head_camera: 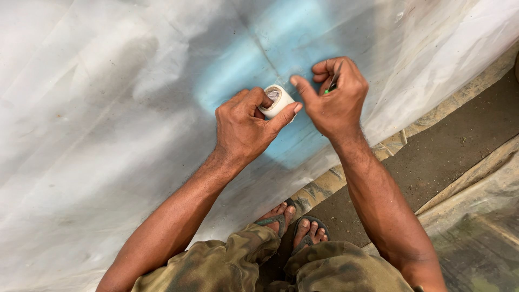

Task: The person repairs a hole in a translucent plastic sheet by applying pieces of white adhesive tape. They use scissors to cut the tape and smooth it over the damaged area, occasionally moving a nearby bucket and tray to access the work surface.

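Nearest me: knees in camouflage trousers [216, 267], sandalled feet [294, 227] at the sheet's edge. My left hand [246, 124] is clamped round a small white tape roll [277, 101], held above the translucent plastic sheet [108, 108]. My right hand [338, 97], fingers curled on a thin green-tipped tool [333, 81], thumb at the roll. Risk: the thumb losing the tape end, or the tool nicking the sheet.

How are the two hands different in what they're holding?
The left hand wraps around a small white roll of tape, while the right hand pinches a thin dark tool with a green tip. The left hand's thumb presses the roll's side; the right hand's thumb pokes toward the roll's top. Both hands are bare and held over the white plastic sheet.
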